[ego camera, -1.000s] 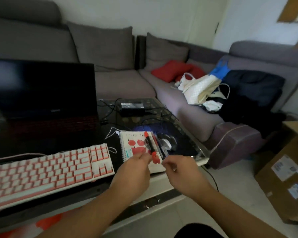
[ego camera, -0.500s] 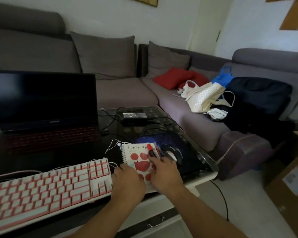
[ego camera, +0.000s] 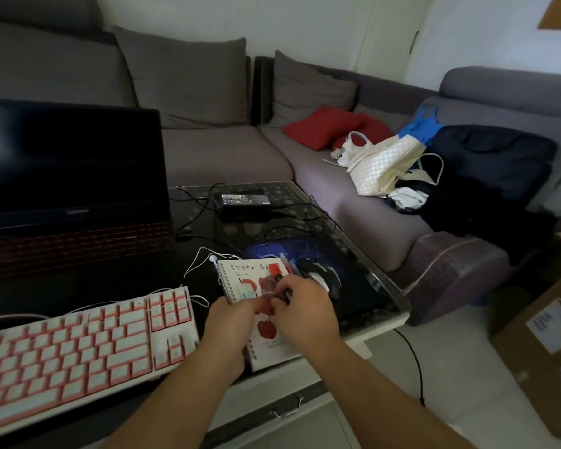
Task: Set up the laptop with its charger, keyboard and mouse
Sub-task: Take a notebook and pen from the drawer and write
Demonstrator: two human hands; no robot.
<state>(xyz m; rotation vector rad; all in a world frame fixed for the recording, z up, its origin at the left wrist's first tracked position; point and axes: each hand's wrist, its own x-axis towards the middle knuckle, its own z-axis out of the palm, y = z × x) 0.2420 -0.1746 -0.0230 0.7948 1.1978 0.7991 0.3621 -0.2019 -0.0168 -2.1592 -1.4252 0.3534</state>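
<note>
Head camera, looking down over a dark glass table in front of a grey sofa.

An open laptop stands at the left of the table, its screen dark and its own keys glowing faint red. In front of it, nearer the person, lies a pink and white keyboard. The charger, a black brick with cables trailing from it, sits at the far side of the table, to the right of the laptop. The mouse rests on a dark mouse pad towards the right edge.

Between keyboard and mouse lies a spiral notebook with red apples drawn on its cover. Both hands meet over it. The right hand has its fingers curled round a pen with a red cap, which points away from the person. The left hand is curled beside it, fingertips meeting the right hand's; whether it holds anything cannot be told.

The main items look already laid out, so the step in hand seems to be tidying the pen and notebook out of the working space. The next move probably calls for setting the pen down clear of the mouse, then freeing a hand to bring the mouse within easy reach.
</note>
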